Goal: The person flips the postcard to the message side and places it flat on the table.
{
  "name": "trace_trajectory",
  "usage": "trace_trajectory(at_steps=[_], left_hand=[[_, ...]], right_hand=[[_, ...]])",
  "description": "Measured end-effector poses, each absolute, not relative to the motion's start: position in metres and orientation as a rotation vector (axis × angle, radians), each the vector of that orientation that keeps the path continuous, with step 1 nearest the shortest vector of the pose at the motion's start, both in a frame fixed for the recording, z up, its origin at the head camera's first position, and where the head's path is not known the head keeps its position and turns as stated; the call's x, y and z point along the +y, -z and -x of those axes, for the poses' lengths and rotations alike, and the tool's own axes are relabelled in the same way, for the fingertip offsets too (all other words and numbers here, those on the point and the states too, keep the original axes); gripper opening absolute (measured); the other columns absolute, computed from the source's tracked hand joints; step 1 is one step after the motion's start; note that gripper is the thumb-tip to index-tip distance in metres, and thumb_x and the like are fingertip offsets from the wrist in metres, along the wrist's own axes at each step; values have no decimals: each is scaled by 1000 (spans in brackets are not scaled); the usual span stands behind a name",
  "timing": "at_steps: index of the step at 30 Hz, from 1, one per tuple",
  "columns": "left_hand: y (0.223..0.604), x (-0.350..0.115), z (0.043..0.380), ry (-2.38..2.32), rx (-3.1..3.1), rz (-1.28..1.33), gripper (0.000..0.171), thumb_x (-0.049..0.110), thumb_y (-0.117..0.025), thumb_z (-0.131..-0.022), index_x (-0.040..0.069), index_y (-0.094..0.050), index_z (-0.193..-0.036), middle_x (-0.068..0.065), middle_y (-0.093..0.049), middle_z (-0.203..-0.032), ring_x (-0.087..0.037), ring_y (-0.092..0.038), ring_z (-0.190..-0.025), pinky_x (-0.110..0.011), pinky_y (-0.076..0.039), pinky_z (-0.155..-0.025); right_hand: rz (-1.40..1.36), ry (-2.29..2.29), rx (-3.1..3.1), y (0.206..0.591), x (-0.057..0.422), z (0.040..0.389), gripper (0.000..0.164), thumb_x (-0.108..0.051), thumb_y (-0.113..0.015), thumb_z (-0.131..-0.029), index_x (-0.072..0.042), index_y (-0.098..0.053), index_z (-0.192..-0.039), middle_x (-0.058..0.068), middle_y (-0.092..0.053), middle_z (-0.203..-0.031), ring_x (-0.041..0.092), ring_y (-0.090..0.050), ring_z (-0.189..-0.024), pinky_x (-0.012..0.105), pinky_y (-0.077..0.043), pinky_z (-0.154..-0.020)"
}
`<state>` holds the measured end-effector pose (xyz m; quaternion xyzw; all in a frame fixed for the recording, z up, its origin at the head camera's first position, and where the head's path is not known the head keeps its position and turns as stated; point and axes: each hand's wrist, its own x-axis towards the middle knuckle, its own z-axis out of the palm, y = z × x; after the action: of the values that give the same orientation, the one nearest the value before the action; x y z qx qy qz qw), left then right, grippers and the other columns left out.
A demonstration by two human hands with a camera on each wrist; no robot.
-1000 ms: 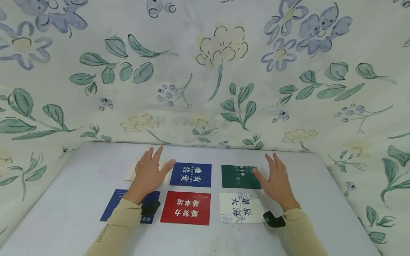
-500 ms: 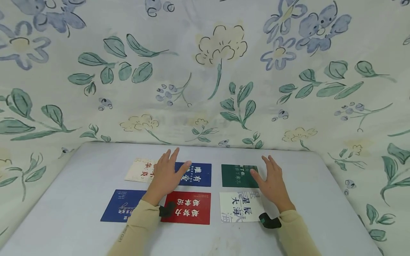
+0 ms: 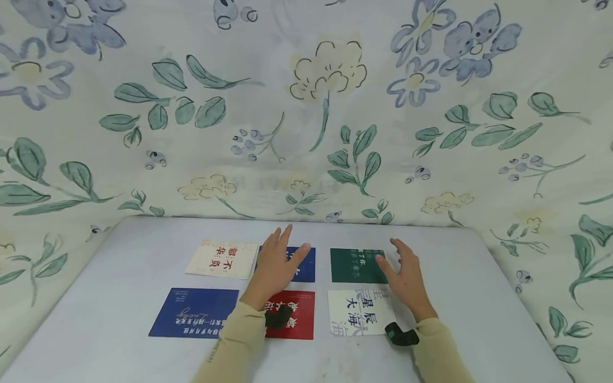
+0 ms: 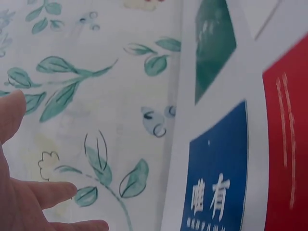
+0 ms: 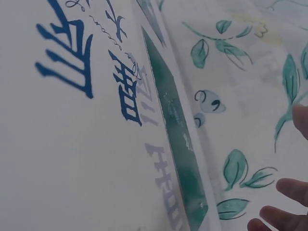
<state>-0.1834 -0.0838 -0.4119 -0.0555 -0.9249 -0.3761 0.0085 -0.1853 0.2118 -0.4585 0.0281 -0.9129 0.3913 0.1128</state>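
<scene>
In the head view my left hand is over the back blue card and the red card, fingers extended and thumb spread, holding nothing. My right hand, fingers also spread, is at the right end of the dark green card, holding nothing. Below that lies the white card with blue characters. Further left are a cream card with red characters and a larger-looking blue card. In both wrist views the fingers appear apart from the cards.
The cards lie flat in two rows on a white tabletop. Behind the table's back edge hangs a floral cloth, which also runs along the sides. A small black device sits at the right wrist, another at the left.
My left hand has moved right, from over the cream card and front blue card to over the back blue and red cards. My right hand has shifted slightly left. The cards stay put.
</scene>
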Motion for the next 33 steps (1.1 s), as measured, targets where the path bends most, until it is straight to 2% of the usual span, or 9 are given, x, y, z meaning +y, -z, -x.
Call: trace_trajectory(at_steps=[3,12,20,28,33], left_hand=[[415,-73,185,1218,-2881,171,79,63,-40,-88,16,-20,-148,-18,-16,-152,-39,-12,-138,-68,-13,-102],[418,-48,188,1322,-2827,200,77,60,-41,-89,12,-24,-147,-19,-21,-150,-40,-17,-137,-66,-18,-102],[428,-28,187,1394,-2814,169,75,58,-42,-90,10,-28,-146,-18,-28,-148,-41,-23,-135,-62,-23,-103],[440,-16,182,1487,-2827,139,74,56,-46,-90,10,-30,-145,-15,-34,-146,-36,-29,-134,-57,-28,-103],[448,-6,183,1484,-2833,143,74,58,-44,-89,10,-31,-144,-15,-40,-142,-33,-50,-119,-55,-34,-100]], right_hand=[[-53,-1222,-2667,462,213,186,67,-47,-55,-89,-9,-35,-141,17,-34,-143,36,-39,-122,53,-38,-96],[60,-1290,-2705,470,211,191,63,-40,-58,-89,-10,-36,-140,18,-41,-137,32,-47,-112,50,-42,-91],[162,-1355,-2731,477,210,190,64,-46,-56,-89,-15,-35,-141,11,-41,-137,28,-46,-110,46,-41,-89],[169,-1354,-2784,480,209,189,64,-43,-57,-89,-12,-35,-141,11,-42,-134,23,-42,-101,39,-38,-81],[126,-1311,-2786,480,211,189,66,-42,-59,-88,-11,-34,-141,12,-41,-133,18,-39,-96,36,-37,-79]])
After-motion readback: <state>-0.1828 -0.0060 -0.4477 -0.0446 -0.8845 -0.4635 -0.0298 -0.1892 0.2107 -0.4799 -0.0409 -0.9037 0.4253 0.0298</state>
